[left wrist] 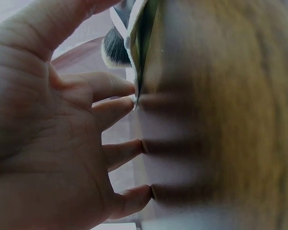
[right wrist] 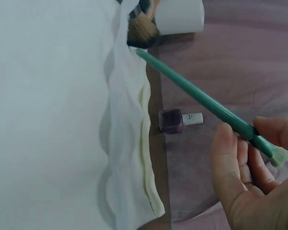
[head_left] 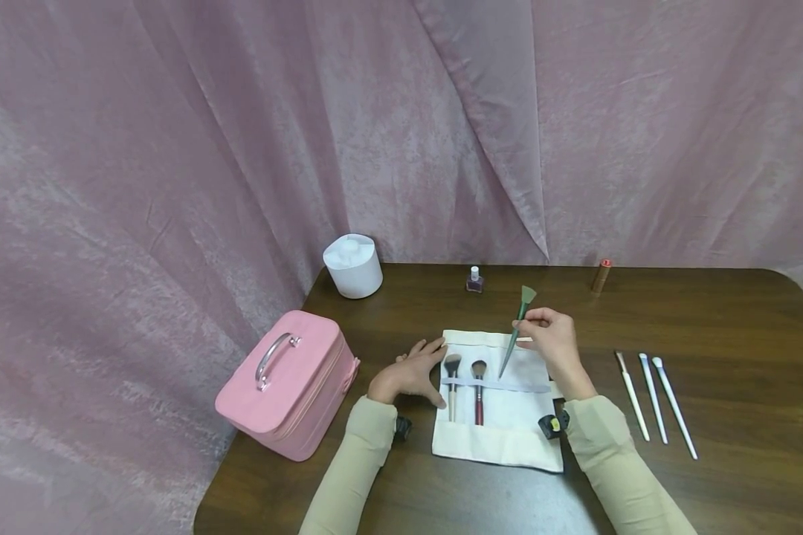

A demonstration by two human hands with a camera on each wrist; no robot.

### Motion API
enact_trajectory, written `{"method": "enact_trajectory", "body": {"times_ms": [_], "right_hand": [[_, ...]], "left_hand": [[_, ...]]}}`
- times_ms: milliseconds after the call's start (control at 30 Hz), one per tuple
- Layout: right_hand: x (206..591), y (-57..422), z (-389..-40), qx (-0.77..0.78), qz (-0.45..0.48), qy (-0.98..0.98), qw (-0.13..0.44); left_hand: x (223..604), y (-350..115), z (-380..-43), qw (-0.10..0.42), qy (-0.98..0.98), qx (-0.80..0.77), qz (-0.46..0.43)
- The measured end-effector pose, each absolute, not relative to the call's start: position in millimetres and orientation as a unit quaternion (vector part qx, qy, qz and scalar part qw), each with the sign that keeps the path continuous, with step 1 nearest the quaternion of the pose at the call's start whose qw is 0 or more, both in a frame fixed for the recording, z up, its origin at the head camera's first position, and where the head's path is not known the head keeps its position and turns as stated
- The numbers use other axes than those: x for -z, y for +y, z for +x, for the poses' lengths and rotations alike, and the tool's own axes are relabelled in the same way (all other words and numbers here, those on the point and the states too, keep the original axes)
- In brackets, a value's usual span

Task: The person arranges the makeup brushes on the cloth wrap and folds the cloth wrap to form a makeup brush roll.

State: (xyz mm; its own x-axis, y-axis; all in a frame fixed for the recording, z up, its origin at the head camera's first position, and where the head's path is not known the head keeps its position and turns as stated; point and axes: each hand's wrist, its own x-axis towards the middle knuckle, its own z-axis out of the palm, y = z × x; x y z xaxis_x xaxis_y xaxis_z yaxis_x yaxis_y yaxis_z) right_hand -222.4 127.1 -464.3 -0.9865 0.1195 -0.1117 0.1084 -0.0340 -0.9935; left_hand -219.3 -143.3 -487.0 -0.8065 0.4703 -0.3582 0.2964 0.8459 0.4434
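A white cloth brush roll [head_left: 502,427] lies spread on the dark wooden table. Two brushes, a pale-handled one [head_left: 452,375] and a red-handled one [head_left: 479,386], sit under its elastic band. My right hand [head_left: 538,321] pinches a green brush [head_left: 517,331] near its head, handle tip slanting down at the band; the right wrist view shows this brush [right wrist: 201,103] between thumb and fingers above the cloth [right wrist: 53,120]. My left hand [head_left: 428,353] rests flat on the roll's left edge, its straight fingers [left wrist: 120,103] touching the cloth [left wrist: 182,158] beside a dark brush head [left wrist: 114,50].
A pink case [head_left: 288,383] with a metal handle stands at the table's left edge. At the back are a white round container [head_left: 352,265], a nail polish bottle [head_left: 474,280] and a copper tube [head_left: 601,276]. Three white-handled brushes [head_left: 656,394] lie to the right.
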Motion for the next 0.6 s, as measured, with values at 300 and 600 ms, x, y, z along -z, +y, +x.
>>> {"method": "enact_trajectory", "body": {"times_ms": [300,600], "right_hand": [[471.6,120.7,-225.6,-0.674,-0.070,-0.735,-0.023],[470.3,120.1,-227.3,-0.645,-0.076,-0.760,-0.030]], "left_hand": [[487.5,-143.9,-220.0,0.234,0.931,-0.196,0.201],[488.2,-143.7,-220.5,0.231,0.933,-0.184,0.206]]}}
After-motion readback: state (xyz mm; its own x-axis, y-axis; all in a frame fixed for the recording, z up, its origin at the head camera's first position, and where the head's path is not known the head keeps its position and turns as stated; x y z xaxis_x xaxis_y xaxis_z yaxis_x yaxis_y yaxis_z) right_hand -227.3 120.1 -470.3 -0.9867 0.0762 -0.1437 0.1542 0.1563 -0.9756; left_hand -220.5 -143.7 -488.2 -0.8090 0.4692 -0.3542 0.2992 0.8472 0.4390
